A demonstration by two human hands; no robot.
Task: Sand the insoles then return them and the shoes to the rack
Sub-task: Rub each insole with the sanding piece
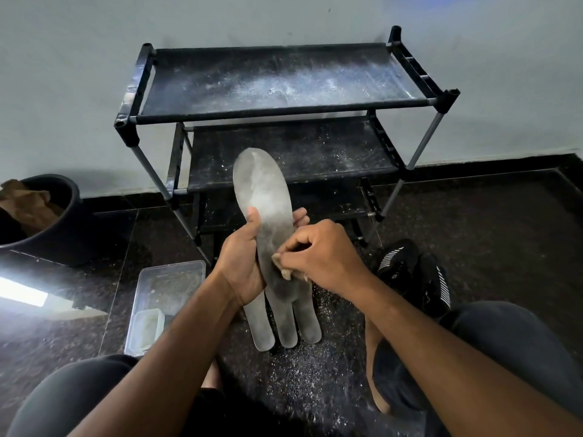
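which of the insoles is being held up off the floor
The insole standing upright, gripped by the left hand. The other three insoles lie flat on the floor beneath it.

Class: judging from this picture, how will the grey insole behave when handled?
Probably light and fairly stiff: the left hand holds the grey insole near its middle, yet its free end stands unbent. Its dusty surface may feel slippery. Being flat, it shouldn't roll.

4 insoles (pixel 268 197) — 2 shoes (pixel 413 275) — 1 rack (pixel 284 115), 1 tray (pixel 167 301), 1 bucket (pixel 60 222).
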